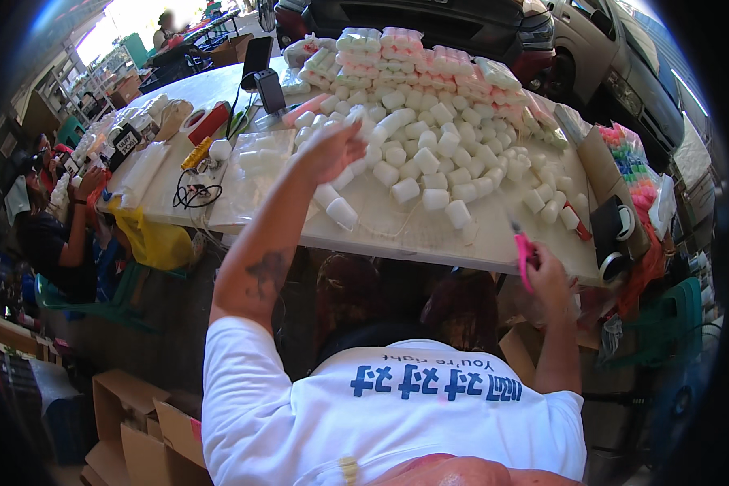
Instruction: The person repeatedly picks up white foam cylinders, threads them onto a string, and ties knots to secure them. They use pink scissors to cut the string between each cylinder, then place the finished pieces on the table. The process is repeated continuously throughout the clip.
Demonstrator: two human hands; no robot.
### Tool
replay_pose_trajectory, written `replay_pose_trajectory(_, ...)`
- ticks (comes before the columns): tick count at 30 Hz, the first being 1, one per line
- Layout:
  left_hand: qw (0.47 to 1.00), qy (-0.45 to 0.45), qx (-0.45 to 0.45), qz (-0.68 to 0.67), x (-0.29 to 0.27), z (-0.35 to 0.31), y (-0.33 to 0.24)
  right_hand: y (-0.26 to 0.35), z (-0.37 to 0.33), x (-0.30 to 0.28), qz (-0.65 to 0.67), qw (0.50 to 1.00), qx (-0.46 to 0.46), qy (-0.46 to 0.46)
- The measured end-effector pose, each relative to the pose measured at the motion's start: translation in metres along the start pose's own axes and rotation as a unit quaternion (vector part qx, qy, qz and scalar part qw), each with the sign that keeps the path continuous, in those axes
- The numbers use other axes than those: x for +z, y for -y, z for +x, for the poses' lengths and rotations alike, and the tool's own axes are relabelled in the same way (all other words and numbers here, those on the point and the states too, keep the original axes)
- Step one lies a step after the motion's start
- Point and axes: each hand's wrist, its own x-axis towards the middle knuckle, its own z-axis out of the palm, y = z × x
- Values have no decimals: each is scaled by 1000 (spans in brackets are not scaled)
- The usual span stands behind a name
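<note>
My left hand (340, 152) reaches over a large heap of small white cylinders (429, 158) on the table, its fingers stretched out. A blurred white piece (366, 123) shows just past the fingertips; whether they touch it I cannot tell. My right hand (549, 279) is at the table's front edge, closed around pink-handled scissors (526, 257) with the blades pointing away from me. A few cylinders (342, 212) lie near the left forearm, and thin strands trail over the tabletop below the heap.
Bagged pastel bundles (381, 53) are stacked behind the heap. A clear plastic sheet (255, 174), a black cable (196, 193) and a tape roll (193, 121) lie at left. A cardboard box (603, 166) stands at right. Another person (57, 219) sits at the table's left end.
</note>
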Motion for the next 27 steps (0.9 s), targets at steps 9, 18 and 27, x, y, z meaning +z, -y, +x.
replay_pose_trajectory(9, 695, 87, 126, 703, -7, -74, -27, -70, 29, -20, -133, 984, 18, -115)
replay_pose_trajectory(18, 605, 119, 126, 778, -27, -98, 35, 115, 30, 99, 94, 902, -421, -26)
replay_pose_trajectory(27, 665, 101, 167, 721, -35, -90, 48, 82, 38, 72, 60, 924, -355, -129)
